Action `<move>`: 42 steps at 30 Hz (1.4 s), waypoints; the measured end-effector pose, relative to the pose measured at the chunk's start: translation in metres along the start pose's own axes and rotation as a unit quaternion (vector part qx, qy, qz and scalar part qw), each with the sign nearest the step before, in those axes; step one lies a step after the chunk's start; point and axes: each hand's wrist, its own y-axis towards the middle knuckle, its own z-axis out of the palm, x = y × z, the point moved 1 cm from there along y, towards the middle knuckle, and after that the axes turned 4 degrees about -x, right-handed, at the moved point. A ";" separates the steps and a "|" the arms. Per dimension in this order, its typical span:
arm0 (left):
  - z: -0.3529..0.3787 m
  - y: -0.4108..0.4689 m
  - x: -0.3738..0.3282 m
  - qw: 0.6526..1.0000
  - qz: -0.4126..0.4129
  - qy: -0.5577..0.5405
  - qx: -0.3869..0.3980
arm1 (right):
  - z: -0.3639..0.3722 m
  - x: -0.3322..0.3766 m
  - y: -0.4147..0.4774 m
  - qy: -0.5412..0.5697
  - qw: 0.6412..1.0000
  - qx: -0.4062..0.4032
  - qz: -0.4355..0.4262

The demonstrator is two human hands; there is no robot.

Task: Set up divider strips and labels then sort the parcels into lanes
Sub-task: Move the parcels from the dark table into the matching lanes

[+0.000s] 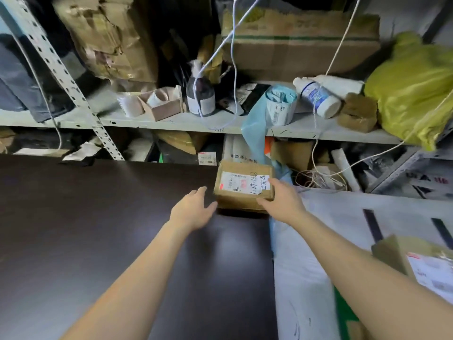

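A small brown cardboard parcel [239, 186] with a white shipping label and handwriting sits at the far edge of the dark table [85, 229]. My right hand [282, 200] rests on its right top corner, fingers wrapped over the edge. Just left of the parcel is my left hand [193, 207], fingers spread, thumb close to the box's left side, holding nothing. A second labelled cardboard parcel [414, 263] lies at the right edge on a white woven sack [318, 241]. No divider strips or lane labels are in view.
Behind the table stands a metal shelf [171, 122] crowded with boxes, a dark bottle [201, 94], a white bottle [316, 96], tape rolls, a blue plastic roll [279, 106] and a yellow bag [414, 87]. White cords hang down in front of it.
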 end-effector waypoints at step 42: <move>-0.018 -0.402 -0.339 0.928 0.267 -0.232 -0.116 | -0.316 -0.148 -0.474 0.151 0.953 -0.254 0.067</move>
